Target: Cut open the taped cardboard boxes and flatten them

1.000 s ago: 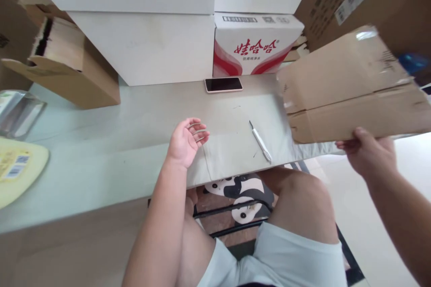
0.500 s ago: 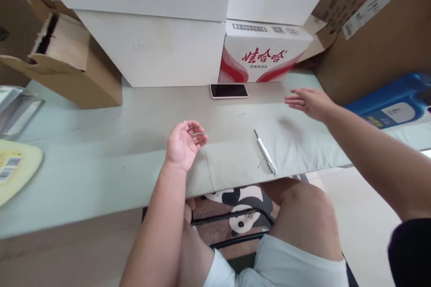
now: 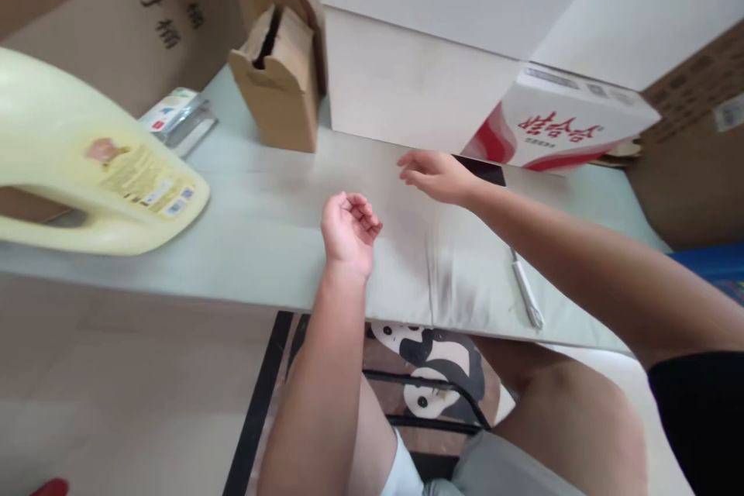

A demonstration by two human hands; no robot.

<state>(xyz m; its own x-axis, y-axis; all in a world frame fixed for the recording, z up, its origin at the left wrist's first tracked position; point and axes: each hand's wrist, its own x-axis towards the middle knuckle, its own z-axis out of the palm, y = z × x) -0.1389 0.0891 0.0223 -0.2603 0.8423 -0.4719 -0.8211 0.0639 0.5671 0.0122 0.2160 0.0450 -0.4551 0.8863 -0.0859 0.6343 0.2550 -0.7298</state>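
Observation:
My left hand (image 3: 350,231) hovers over the pale table cover with the palm turned up, its fingers loosely bent and nothing visible in them. My right hand (image 3: 437,177) is stretched across toward it, fingers apart, holding nothing that I can see. A dark-screened phone (image 3: 482,170) lies flat behind my right wrist, partly hidden by the arm. Below my right forearm, a white pen-like tool (image 3: 528,294) with a thin dark tip rests near the table's front edge.
White boxes (image 3: 401,77) are stacked at the back beside a red-and-white carton (image 3: 558,120). A narrow cardboard box (image 3: 284,105) stands left of them. At far left is a pale yellow jug (image 3: 63,124); a blue container (image 3: 712,262) is at the right.
The view has turned left, bringing more of the yellow jug into sight. My right hand has swung left, from beyond the tool to in front of the phone, closer to my left hand.

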